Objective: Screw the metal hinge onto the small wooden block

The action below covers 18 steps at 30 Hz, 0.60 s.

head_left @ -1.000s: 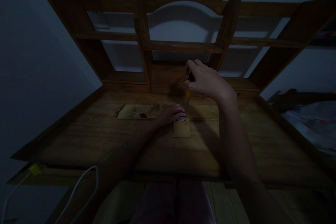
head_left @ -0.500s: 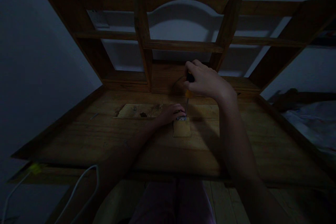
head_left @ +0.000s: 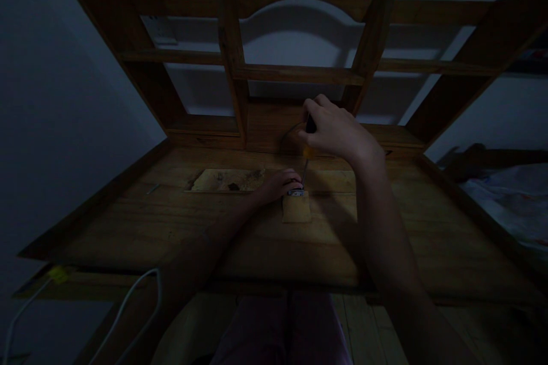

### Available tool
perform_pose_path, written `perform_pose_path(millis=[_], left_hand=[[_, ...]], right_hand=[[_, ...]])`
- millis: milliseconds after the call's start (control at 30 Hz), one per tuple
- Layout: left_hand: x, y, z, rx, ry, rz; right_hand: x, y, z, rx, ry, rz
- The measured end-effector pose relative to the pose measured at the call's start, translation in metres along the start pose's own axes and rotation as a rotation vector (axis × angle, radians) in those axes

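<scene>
My right hand (head_left: 329,131) is closed round the black and yellow handle of a screwdriver (head_left: 307,151), held nearly upright. Its shaft runs down to a small metal hinge (head_left: 295,193) at the far edge of a small wooden block (head_left: 297,209). My left hand (head_left: 280,184) lies low on the desk with its fingers pressed at the hinge, beside the screwdriver's tip. What those fingers pinch, if anything, is hidden, and the scene is dim.
The wooden desk (head_left: 205,222) has a shelf frame (head_left: 299,74) along its back. A pale, stained wood strip (head_left: 229,180) lies left of my hands, and a small thin piece (head_left: 153,189) farther left. A white cable (head_left: 124,302) hangs at the front left.
The right hand and screwdriver have shifted very slightly, the grip turning a little on the handle. The left hand and the wooden block look the same.
</scene>
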State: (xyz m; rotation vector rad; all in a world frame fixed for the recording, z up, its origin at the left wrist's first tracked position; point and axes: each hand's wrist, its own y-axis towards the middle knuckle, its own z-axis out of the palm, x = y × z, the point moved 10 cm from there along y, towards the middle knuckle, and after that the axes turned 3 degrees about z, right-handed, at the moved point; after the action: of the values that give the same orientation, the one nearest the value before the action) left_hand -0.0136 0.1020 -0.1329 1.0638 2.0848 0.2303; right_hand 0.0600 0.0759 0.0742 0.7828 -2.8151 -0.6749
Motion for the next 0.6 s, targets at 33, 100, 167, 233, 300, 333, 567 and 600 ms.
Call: perform_pose_path(millis=[33,100,167,233,300,333,567,600], left_hand=[[-0.0006,0.0,-0.0001,0.0,-0.002,0.003],[-0.0001,-0.0001,0.0,0.004,-0.005,-0.007],[0.0006,-0.0002,-0.0004,0.002,-0.003,-0.019],[-0.0004,-0.0001,-0.0012,-0.005,0.003,-0.014],[-0.002,0.0,-0.0015,-0.007,0.006,-0.002],[-0.0024,0.0001,-0.0016,-0.006,0.007,0.0],[-0.0025,0.001,0.0,0.009,-0.009,-0.009],[-0.0025,0.001,-0.0001,0.009,-0.005,-0.01]], right_hand=[[-0.0014,0.0003,-0.0004,-0.01,-0.016,0.009],[-0.0038,0.0011,-0.0002,-0.019,-0.043,0.023],[-0.0032,0.0017,0.0008,-0.01,-0.041,0.019],[-0.0002,0.0018,0.0013,-0.001,-0.011,0.003],[0.0023,0.0015,0.0014,0.006,0.017,-0.006],[0.0027,0.0014,0.0014,0.007,0.02,-0.004],[-0.0045,0.0013,-0.0013,-0.018,-0.046,0.047],[-0.0034,0.0014,-0.0013,-0.013,-0.043,0.034]])
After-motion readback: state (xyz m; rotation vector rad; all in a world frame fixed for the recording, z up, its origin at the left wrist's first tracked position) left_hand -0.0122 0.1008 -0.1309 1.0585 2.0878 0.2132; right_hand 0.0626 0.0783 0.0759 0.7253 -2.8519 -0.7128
